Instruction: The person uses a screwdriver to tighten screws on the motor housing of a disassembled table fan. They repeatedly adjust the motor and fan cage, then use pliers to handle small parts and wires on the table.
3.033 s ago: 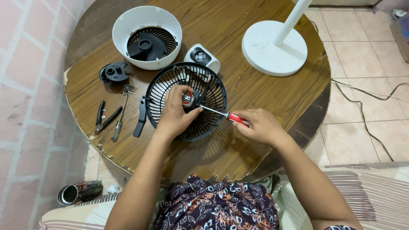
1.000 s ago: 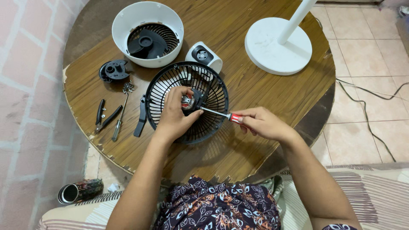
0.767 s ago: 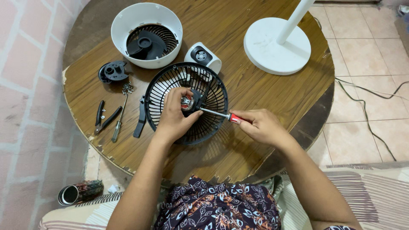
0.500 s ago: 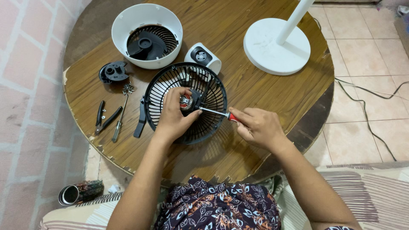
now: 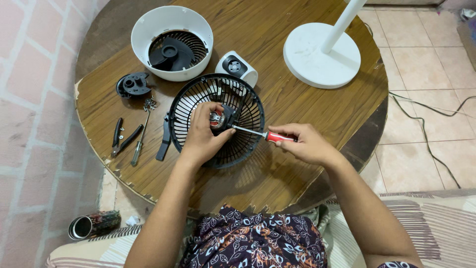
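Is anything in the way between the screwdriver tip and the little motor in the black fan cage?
Nothing visible. The screwdriver, held by the right hand, reaches the motor inside the black fan cage. The left hand grips beside it.

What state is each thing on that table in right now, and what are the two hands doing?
Black fan grille: lying flat on the table, off its fan.
Small motor: seated at the grille's middle, held by the left hand.
Red-handled screwdriver: gripped by the right hand, tip at the motor.
White fan shell: open side up, detached.
White stand: upright, bare.
Pliers: lying unused.
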